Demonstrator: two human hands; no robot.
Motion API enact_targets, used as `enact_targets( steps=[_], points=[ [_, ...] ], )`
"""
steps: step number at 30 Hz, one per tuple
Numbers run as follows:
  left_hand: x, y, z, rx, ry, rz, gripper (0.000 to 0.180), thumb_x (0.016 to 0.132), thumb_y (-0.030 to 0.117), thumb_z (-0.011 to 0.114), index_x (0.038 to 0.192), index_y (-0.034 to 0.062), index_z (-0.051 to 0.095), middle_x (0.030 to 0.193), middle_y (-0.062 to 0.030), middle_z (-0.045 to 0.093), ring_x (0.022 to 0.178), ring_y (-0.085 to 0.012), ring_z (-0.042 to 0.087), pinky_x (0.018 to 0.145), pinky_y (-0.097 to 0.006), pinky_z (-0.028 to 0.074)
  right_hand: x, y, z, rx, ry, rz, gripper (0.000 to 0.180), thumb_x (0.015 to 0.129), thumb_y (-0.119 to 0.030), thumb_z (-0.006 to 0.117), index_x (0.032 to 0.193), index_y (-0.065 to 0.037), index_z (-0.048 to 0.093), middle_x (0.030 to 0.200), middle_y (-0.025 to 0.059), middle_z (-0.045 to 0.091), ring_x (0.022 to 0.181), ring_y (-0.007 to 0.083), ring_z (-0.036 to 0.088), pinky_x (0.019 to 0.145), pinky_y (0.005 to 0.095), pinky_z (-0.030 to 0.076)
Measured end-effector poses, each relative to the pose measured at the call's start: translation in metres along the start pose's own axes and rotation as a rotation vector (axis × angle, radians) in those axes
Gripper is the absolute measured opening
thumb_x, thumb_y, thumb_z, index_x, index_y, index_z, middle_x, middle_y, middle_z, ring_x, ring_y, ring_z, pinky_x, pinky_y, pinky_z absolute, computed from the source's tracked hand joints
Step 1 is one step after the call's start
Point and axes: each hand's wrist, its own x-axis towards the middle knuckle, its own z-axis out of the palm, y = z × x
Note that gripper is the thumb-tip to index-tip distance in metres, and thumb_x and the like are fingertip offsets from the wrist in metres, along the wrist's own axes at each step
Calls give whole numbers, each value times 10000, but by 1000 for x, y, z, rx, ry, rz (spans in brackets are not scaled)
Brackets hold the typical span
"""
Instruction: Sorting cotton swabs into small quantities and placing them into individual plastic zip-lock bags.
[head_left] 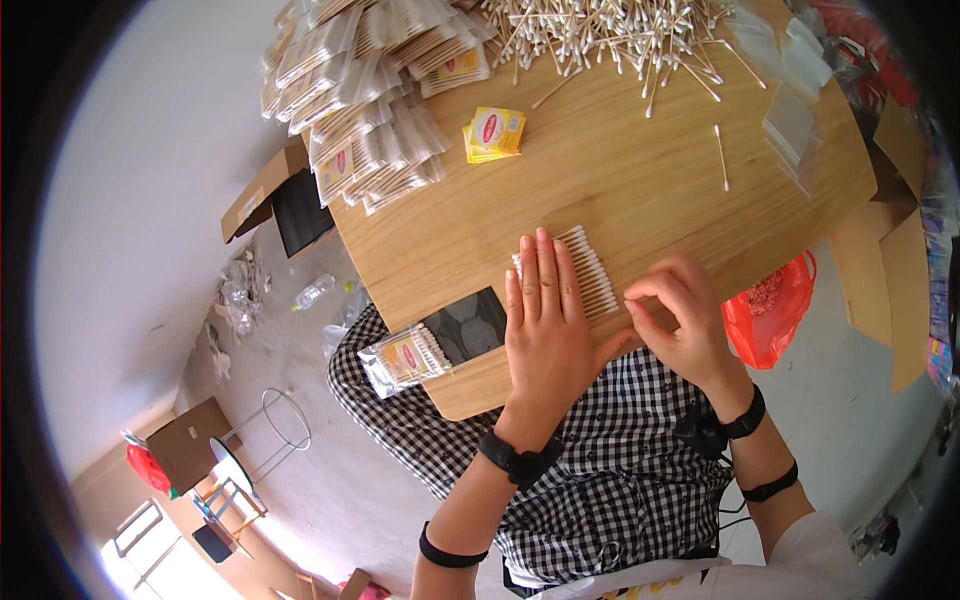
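My left hand (548, 335) lies flat with its fingers stretched out over a neat row of cotton swabs (590, 272) on the table. The row's right part shows beside the fingers; the rest is hidden beneath them. Just right of the row, my right hand (685, 315) is curled, thumb and forefinger tips close together in a pinch by the swab ends. Whether anything is between them, I cannot make out. Left of my hands, a dark pad (467, 327) lies at the near edge, next to a clear packet of cotton swabs (405, 360) with a yellow label card.
Filled swab packets (375, 150) are piled at the far left, beside a stack of yellow cards (495, 133). Loose cotton swabs (610, 35) heap at the far side; a single swab (722, 158) and clear bags (792, 130) lie right. A red bag (770, 315) hangs by the right edge.
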Motion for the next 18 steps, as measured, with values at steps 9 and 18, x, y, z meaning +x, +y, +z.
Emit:
enact_targets(
  steps=[9,18],
  points=[
    [-1,-3,7,3,38,17,998,825,575,571,1433,-150,254,1533,-307,219,1450,-418,192,1173,-509,182,18,-9,4,-213,-269,-206,130,707,-39,687,762,-58,571,786,63,539,774,264,562,720,383,468],
    [1,-1,5,146,27,24,1003,833,640,519,1427,-135,291,1537,-279,241,1453,-387,203,1181,-479,189,29,-23,3,-477,-433,-166,163,672,-8,675,719,-59,527,783,67,529,759,269,544,696,388,458]
  ],
)
